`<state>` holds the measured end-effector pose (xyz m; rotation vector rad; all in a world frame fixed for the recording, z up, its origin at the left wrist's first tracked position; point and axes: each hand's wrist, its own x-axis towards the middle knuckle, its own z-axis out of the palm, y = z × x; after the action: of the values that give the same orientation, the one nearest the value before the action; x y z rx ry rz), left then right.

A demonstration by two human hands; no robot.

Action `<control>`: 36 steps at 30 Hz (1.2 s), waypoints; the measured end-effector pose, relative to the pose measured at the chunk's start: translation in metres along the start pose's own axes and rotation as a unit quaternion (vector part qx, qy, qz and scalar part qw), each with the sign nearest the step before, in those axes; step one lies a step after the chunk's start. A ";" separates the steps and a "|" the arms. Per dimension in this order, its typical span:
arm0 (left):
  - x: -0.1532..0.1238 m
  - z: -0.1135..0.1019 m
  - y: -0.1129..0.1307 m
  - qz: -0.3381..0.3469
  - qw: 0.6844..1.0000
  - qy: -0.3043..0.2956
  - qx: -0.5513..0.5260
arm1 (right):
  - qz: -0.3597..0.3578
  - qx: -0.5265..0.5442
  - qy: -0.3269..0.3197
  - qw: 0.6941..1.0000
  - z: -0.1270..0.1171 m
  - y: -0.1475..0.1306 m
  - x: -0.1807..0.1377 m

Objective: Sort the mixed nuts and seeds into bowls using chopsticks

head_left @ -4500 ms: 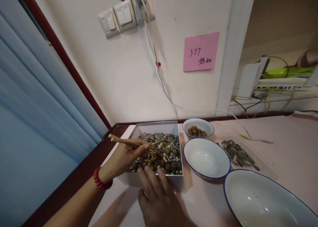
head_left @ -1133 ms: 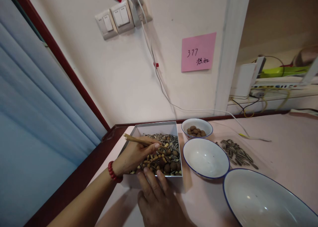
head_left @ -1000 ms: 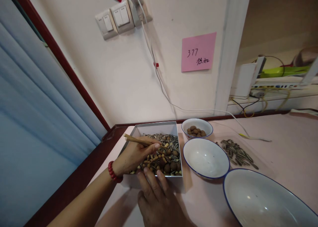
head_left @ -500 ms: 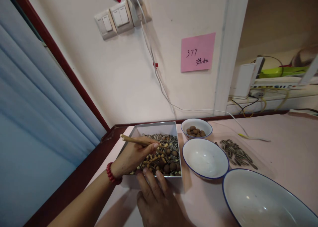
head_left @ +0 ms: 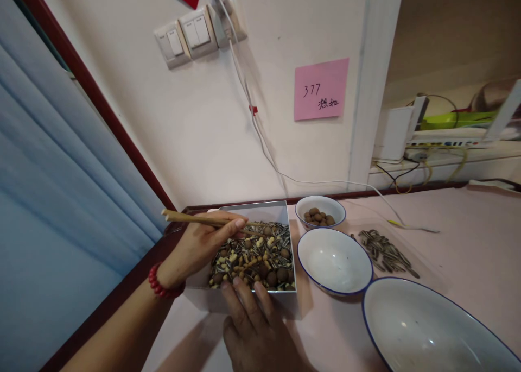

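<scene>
Wooden chopsticks [head_left: 191,219] | gripped in left hand [head_left: 201,246], just pulled leftward | tips by brown nut [head_left: 268,231] inside white box [head_left: 280,305], pinch unclear | more mix [head_left: 240,260] exposed, likely clearer aim | right hand [head_left: 260,328] loose over near edge

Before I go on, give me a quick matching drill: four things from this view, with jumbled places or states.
1. chopsticks
2. right hand
3. farthest bowl
4. bracelet

A. holding round brown pieces
B. red and beaded
C. gripped in the left hand
D. fingertips at the box's near edge

Pairs: 1-C, 2-D, 3-A, 4-B
</scene>
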<state>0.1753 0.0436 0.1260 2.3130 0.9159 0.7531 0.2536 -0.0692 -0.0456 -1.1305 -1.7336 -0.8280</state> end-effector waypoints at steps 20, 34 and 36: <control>0.078 0.054 0.046 0.061 0.992 -0.037 -0.100 | 0.075 -0.013 -0.014 0.997 0.017 -0.013 -0.010; 0.003 -0.009 -0.039 -0.063 0.997 -0.026 -0.026 | 0.004 -0.005 0.007 1.000 0.000 -0.001 0.002; 0.000 -0.007 -0.044 -0.072 0.996 -0.039 -0.034 | 0.004 -0.002 0.010 1.000 0.001 -0.001 0.003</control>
<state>0.1511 0.0733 0.1024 2.1756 0.9931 0.6200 0.2524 -0.0680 -0.0434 -1.1284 -1.7110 -0.8361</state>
